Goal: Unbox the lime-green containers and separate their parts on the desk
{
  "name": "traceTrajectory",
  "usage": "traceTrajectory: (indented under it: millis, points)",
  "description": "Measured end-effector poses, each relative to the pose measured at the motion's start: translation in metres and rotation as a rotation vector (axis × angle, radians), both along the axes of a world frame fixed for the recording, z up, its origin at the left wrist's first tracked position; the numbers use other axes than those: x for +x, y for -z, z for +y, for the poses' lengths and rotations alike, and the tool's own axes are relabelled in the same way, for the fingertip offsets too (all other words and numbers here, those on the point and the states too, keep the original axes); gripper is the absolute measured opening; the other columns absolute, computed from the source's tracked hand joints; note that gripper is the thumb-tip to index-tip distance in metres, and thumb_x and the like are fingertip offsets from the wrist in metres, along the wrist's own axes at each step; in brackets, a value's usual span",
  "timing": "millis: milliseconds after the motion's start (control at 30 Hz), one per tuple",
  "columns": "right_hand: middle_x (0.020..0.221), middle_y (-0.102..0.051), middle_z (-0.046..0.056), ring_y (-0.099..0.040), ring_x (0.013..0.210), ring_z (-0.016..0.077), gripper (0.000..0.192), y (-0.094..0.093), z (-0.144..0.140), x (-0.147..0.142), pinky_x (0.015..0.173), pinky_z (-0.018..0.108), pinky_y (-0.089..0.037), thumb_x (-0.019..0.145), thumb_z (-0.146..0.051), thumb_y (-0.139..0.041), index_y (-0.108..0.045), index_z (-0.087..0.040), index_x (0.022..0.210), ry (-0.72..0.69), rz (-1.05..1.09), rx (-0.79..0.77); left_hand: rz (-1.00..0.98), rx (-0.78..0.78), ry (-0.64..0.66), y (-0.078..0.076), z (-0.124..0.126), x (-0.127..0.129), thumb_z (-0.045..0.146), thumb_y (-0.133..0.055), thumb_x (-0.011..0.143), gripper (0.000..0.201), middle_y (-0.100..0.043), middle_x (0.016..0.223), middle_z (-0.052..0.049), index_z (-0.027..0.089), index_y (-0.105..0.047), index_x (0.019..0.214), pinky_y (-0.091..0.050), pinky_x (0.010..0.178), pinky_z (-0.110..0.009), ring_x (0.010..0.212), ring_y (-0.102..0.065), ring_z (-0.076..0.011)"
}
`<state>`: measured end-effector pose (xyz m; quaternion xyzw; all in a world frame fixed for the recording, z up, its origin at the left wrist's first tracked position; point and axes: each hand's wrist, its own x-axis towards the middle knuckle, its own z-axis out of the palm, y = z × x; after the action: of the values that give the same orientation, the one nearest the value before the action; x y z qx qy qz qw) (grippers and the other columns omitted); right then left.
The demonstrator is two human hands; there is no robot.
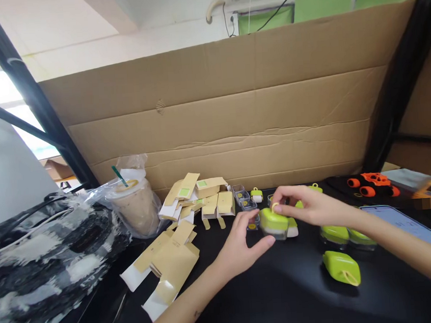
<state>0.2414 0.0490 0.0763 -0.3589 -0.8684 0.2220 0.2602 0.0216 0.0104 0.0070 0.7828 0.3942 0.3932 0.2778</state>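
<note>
Green-lidded clear container (pixel 274 222): your right hand (pixel 309 205) pinches its yellow loop (pixel 275 207); your left hand (pixel 240 248), fingers wide, sits at 8 o'clock.

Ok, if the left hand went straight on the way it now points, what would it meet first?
Most likely the green-lidded container, which the right hand holds at its top; the left hand's exact depth is unclear.

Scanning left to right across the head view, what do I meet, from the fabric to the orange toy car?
Black-and-white fabric, drink cup, upper pile of cartons, left hand, green-topped container, right hand, orange toy car.
</note>
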Motion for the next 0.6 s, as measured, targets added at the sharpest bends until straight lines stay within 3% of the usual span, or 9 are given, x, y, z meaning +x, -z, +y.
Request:
traceTrajectory:
  millis: [133,300,467,600]
  points:
    - [0.076,-0.064,0.001,-0.058,0.066,0.0149,0.017,0.023,-0.006,-0.026,0.060,0.026,-0.045,0.088,-0.034,-0.051,-0.059,-0.020,0.083,-0.090,-0.042,0.087,0.023,-0.051,0.016,0.013,0.000,-0.008,0.024,-0.070,0.070,0.041,-0.054,0.097,-0.004,0.018,-0.054,0.108,-0.049,0.086,-0.035,0.090,-0.056,-0.0180]
    - [0.082,-0.065,0.003,-0.060,0.072,0.0168,0.022,0.048,-0.002,-0.032,0.065,0.029,-0.047,0.092,-0.037,-0.044,-0.056,-0.020,0.086,0.011,0.059,0.112,0.081,-0.079,-0.035,0.027,0.004,-0.014,0.018,-0.069,0.064,0.031,-0.054,0.088,-0.002,0.018,-0.054,0.091,-0.049,0.082,-0.034,0.086,-0.055,-0.0182]
    - [0.088,-0.067,0.005,-0.062,0.080,0.0204,0.028,0.031,0.010,-0.003,0.067,0.031,-0.048,0.092,-0.046,-0.042,-0.055,-0.021,0.090,0.175,0.121,0.120,0.166,-0.021,-0.111,0.026,0.002,-0.012,0.017,-0.065,0.065,0.037,-0.051,0.093,-0.003,0.019,-0.056,0.100,-0.045,0.088,-0.038,0.094,-0.051,-0.0213]
    - [0.084,-0.068,0.004,-0.063,0.076,0.0213,0.027,0.015,0.026,0.039,0.066,0.032,-0.046,0.088,-0.048,-0.046,-0.057,-0.023,0.087,0.301,-0.089,0.152,0.208,-0.015,-0.161,0.027,0.009,-0.014,0.018,-0.063,0.066,0.040,-0.053,0.090,-0.003,0.018,-0.052,0.105,-0.045,0.087,-0.039,0.091,-0.052,-0.0213]
